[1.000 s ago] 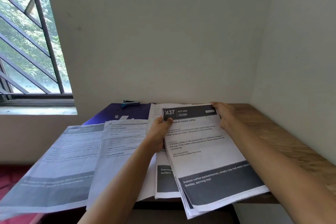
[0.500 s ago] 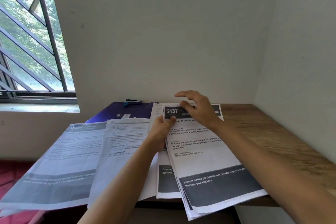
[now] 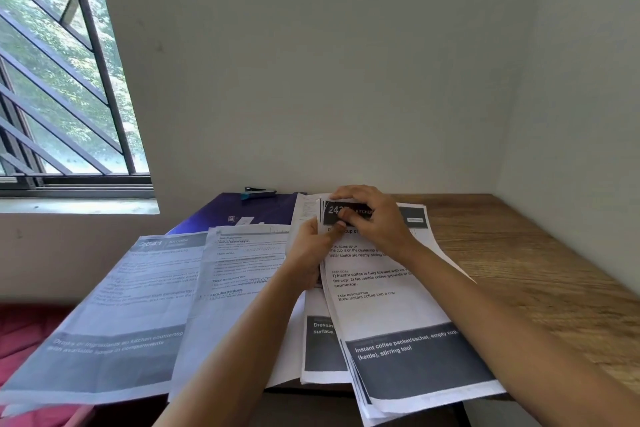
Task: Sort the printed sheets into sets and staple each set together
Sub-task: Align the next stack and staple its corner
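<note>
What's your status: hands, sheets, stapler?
Left hand and right hand both pinch the coffee stack at its top-left corner. Stapler idle on purple folder. Other sheets spread to the left.

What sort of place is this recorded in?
Probably a home study or small office corner: a wooden desk set against plain painted walls, a barred window beside it, and printed sheets spread out with a stapler behind them.
</note>
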Motion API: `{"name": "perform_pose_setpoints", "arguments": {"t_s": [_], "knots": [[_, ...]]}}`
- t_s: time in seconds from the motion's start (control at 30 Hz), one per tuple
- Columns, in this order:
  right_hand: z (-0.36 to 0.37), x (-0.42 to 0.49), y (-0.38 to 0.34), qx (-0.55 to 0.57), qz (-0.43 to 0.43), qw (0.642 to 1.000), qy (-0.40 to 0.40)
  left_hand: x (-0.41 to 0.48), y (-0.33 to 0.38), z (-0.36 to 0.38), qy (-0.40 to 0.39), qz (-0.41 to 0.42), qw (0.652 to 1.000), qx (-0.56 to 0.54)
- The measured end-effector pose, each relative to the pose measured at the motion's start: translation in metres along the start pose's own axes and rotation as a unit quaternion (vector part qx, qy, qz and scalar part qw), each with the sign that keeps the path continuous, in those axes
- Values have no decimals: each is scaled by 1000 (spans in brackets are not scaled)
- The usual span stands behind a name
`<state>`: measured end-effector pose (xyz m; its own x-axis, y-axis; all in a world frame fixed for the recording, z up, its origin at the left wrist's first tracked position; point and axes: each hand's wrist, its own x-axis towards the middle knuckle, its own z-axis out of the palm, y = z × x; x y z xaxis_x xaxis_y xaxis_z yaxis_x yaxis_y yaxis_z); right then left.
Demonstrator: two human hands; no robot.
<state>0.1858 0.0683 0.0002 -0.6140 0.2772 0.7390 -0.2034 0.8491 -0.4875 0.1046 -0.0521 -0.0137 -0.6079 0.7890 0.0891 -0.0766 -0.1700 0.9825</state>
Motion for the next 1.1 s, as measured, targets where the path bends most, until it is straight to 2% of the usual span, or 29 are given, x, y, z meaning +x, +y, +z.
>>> {"name": "perform_pose_setpoints", "arguments": {"t_s": [0.37, 1.1], "knots": [[-3, -1, 0, 25, 5, 998, 66, -1, 3, -2, -17, -7, 1000, 2], [1, 0, -5, -9, 2, 998, 69, -1, 6, -1, -22, 2, 1000, -12]]}}
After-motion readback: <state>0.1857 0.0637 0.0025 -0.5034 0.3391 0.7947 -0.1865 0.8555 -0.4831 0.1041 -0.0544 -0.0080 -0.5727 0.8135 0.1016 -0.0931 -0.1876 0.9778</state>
